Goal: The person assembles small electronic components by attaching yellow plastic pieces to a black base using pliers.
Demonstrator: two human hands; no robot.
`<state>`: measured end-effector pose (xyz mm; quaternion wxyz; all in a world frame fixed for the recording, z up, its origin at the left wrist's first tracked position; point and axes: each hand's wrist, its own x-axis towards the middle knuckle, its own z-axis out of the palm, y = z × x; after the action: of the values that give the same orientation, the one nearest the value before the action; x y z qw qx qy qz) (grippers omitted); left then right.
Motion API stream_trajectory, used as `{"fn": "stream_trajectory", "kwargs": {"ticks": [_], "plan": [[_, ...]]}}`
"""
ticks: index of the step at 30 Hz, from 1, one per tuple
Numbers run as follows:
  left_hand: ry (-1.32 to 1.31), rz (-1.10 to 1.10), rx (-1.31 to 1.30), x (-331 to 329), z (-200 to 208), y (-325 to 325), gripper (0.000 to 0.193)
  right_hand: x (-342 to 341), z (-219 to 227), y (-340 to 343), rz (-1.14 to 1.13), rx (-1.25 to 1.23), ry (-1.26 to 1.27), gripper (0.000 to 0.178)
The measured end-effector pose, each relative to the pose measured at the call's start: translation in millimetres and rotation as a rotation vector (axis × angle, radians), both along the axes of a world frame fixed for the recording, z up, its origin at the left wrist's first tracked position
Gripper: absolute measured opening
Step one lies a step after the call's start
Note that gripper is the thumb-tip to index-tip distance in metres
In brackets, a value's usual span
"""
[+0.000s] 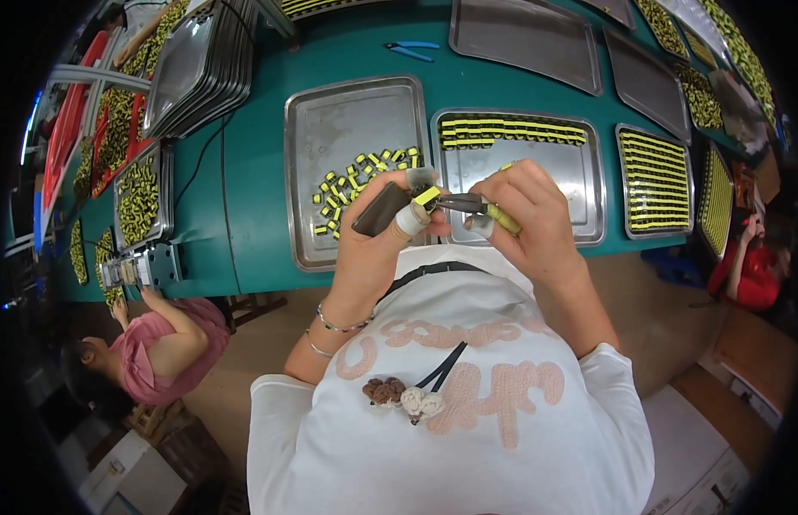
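Note:
My left hand (368,249) is closed around a small yellow-and-black block (427,196), pinched between fingertips wrapped in pale tape. A dark, flat rectangular piece (378,209) shows against the same hand; how it is held is unclear. In my right hand (538,216) is a pair of pliers with yellow-green handles (503,218). Their dark metal jaws (461,202) point left and meet the block. Beneath my left hand, a metal tray (309,154) carries a loose heap of similar blocks (351,183). Behind my right hand, another tray (592,197) has blocks lined up in rows (510,131) along its far side.
Blue-handled cutters (412,50) lie at the back of the green table (347,47). Stacked trays (197,73) stand back left, bare trays (527,43) back right. A filled tray (656,180) is at right. One person (171,348) works at left, another (751,266) at right.

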<state>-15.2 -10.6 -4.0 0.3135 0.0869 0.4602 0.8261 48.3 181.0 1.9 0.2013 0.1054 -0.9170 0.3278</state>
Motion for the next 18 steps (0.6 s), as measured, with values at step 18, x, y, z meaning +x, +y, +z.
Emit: {"fn": "stream_trajectory", "kwargs": {"ticks": [18], "plan": [[0.308,0.180,-0.158,4.1,0.4,1.3,0.029,4.0,-11.7,-15.7,-0.096,-0.139,0.004,0.018]]}}
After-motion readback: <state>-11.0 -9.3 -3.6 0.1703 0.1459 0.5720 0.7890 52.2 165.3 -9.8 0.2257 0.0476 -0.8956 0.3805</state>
